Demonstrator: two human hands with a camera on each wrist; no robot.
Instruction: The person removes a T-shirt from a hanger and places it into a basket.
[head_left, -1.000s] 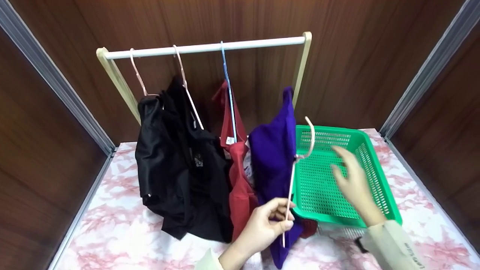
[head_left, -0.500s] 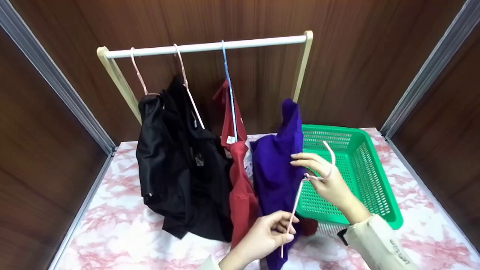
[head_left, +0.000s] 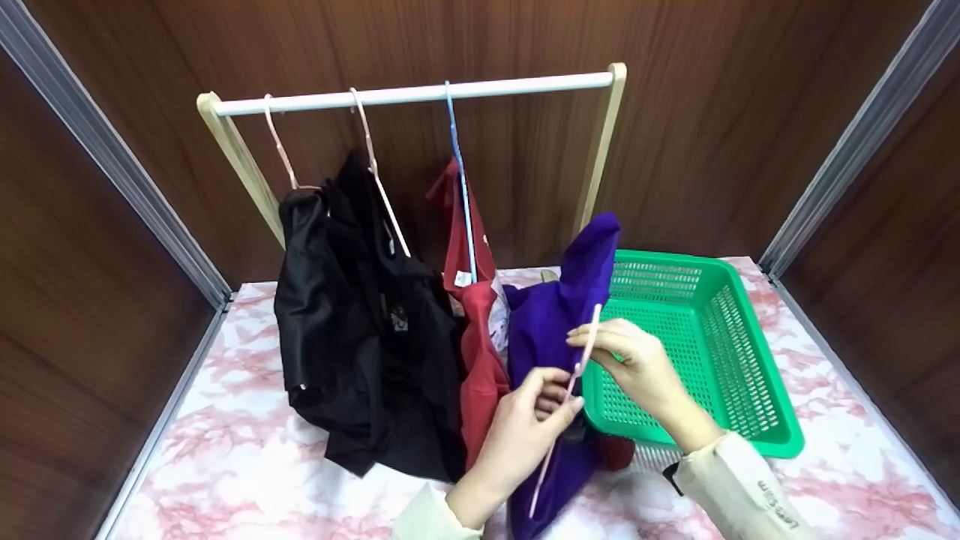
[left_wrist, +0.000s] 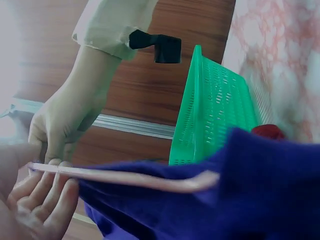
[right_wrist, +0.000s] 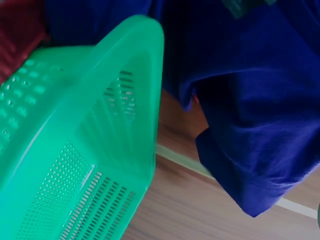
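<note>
My left hand (head_left: 521,424) holds the pale pink clothes hanger (head_left: 544,476) between thumb and curled fingers, near the hanger's neck. My right hand (head_left: 637,367) is just above it and pinches the hanger at its hook (head_left: 590,341). A purple garment (head_left: 544,315) drapes on the hanger, which slants steeply. In the left wrist view the hanger's arm (left_wrist: 145,180) runs along the garment (left_wrist: 260,190), and both hands meet at its left end. Only the hanging purple cloth (right_wrist: 260,120) shows in the right wrist view, not the right hand.
A rack with a white rod (head_left: 525,86) stands behind. Two black garments (head_left: 322,300) and a red garment (head_left: 480,375) hang there, the red one on a blue hanger (head_left: 461,172). The green basket (head_left: 765,360) is at the right. Something dark red (head_left: 616,453) lies by its front edge.
My right hand came from over the basket to the hanger's hook. The hook has turned from pointing right to nearly upright, and the purple garment's top has dropped lower.
</note>
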